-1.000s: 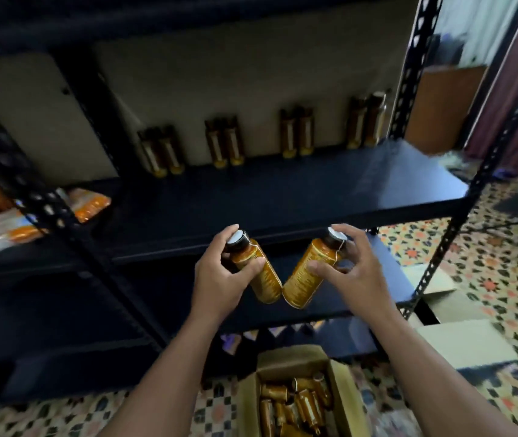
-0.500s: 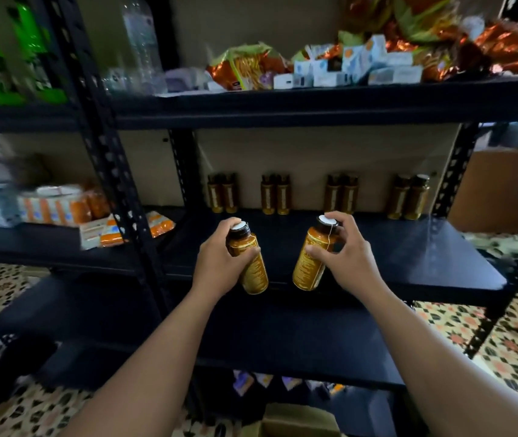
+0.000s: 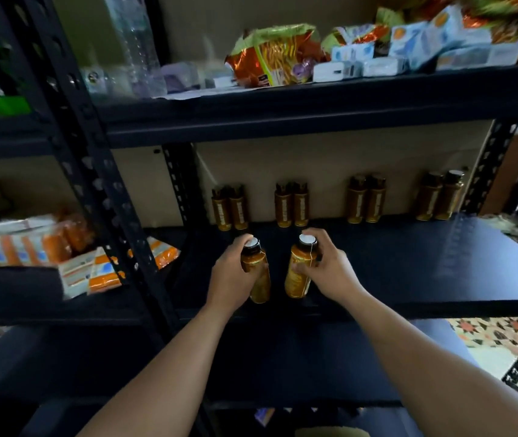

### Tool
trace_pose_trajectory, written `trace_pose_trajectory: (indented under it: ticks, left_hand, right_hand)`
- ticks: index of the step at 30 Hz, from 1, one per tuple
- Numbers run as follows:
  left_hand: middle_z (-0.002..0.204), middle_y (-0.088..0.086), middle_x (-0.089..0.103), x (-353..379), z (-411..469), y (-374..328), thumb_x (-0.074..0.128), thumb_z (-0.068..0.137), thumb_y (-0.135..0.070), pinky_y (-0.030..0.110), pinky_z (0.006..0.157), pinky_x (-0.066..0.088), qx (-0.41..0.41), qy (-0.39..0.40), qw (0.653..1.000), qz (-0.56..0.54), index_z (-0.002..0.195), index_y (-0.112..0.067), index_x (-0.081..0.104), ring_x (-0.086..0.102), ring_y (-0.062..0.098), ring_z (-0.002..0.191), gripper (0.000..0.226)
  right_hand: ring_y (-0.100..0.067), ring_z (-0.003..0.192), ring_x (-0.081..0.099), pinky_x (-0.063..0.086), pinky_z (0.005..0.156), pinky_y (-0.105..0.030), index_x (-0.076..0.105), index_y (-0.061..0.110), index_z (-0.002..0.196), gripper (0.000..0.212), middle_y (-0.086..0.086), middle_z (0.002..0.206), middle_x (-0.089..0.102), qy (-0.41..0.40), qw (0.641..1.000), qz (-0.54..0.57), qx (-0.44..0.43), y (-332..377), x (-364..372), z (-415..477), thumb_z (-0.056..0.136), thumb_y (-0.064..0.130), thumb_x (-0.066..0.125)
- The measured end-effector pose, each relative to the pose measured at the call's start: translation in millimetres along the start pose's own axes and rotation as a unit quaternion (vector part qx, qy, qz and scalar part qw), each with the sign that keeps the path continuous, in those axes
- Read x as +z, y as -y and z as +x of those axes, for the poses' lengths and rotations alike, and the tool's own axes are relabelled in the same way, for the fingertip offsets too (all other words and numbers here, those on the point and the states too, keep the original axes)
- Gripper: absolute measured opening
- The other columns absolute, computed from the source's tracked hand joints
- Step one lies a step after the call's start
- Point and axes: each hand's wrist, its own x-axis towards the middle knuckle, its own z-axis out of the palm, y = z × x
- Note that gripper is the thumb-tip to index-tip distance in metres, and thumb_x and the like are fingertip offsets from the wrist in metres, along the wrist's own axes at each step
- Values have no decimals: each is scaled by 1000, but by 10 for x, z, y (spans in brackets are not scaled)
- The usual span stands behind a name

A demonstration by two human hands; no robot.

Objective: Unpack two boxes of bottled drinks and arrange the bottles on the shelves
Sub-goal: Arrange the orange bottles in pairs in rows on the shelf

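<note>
Each of the two hands, left [image 3: 231,279] and right [image 3: 330,272], wraps one amber, white-capped drink bottle [image 3: 259,275] [image 3: 300,269] near its neck, over the dark metal shelf [image 3: 409,263]. Probably rigid, heavy when full, perhaps breakable; mid-body grip seems safer.

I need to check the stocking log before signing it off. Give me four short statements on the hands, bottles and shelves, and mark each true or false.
1. Each hand grips one bottle. True: the left hand grips the left bottle, and the right hand grips the right bottle.
2. Six bottles stand at the back. False: the back row on the shelf has eight, in four pairs.
3. The held bottles have no caps. False: both are capped.
4. Packets lie on the upper shelf. True.
</note>
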Motion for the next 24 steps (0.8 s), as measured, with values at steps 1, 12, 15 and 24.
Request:
trace_pose_trajectory:
  ticks: [1, 12, 15, 24]
  left_hand:
    - [121, -16, 61, 38, 41, 84, 77, 86, -35, 34, 97, 53, -3, 8, 1000, -3, 134, -39, 49, 60, 6, 113, 55]
    - [131, -21, 56, 192, 260, 246, 72, 92, -39, 29, 102, 48, -34, 55, 997, -36, 147, -49, 31, 56, 3, 121, 70]
    - [131, -22, 56, 162, 274, 265, 72, 91, -33, 26, 100, 46, -42, 95, 994, -31, 150, -54, 20, 57, 4, 120, 81]
    - [162, -17, 28, 371, 213, 264, 76, 88, -41, 31, 114, 32, -76, 31, 994, -76, 157, -48, -7, 30, 1, 141, 109]
  right_hand:
    - [-1, 88, 68, 58, 85, -33, 46, 50, 124, 59, 11, 100, 71, -4, 1000, 2, 1, -45, 57, 34, 87, 22, 82]
    - [-3, 98, 66, 57, 93, -40, 40, 49, 140, 67, 14, 112, 68, 18, 999, -20, -21, -223, 252, 494, 89, 33, 79]
    - [-5, 108, 66, 56, 98, -40, 27, 58, 147, 78, 14, 119, 68, 50, 999, -11, -18, -304, 217, 518, 94, 27, 75]
    - [-10, 138, 49, 44, 114, -41, -7, 65, 151, 104, 14, 153, 49, 84, 996, -1, -6, -458, 272, 447, 96, 23, 71]
